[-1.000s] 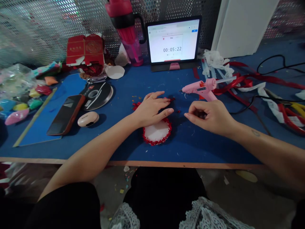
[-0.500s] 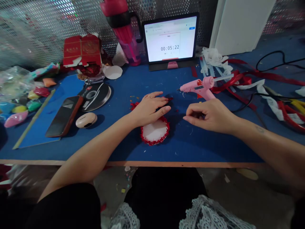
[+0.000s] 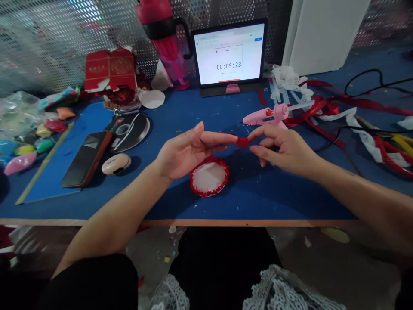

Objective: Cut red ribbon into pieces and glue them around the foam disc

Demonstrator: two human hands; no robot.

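Between my hands is a small piece of red ribbon (image 3: 242,142). My left hand (image 3: 185,153) is turned partly palm up, fingers stretched out, and a fingertip touches the ribbon's left edge. My right hand (image 3: 280,146) has its thumb and index finger at the ribbon's right edge, in a loose pinch. Below my left hand lies a white disc (image 3: 209,177) on the table, ringed with red ruffled trim; my fingers cover part of its top edge. Just behind my right hand rests a pink hot glue gun (image 3: 267,115) with a clear glue stick in its back.
A tablet (image 3: 229,56) showing a timer stands at the back beside a pink bottle (image 3: 167,47). To the left lie a phone (image 3: 86,159), a beige case (image 3: 116,164) and a black spool (image 3: 130,132). Red ribbons (image 3: 322,107) and cables lie at right.
My left hand has lifted off the disc and turned palm up. My right hand has moved slightly up and left. The red ribbon piece now shows between the fingertips.
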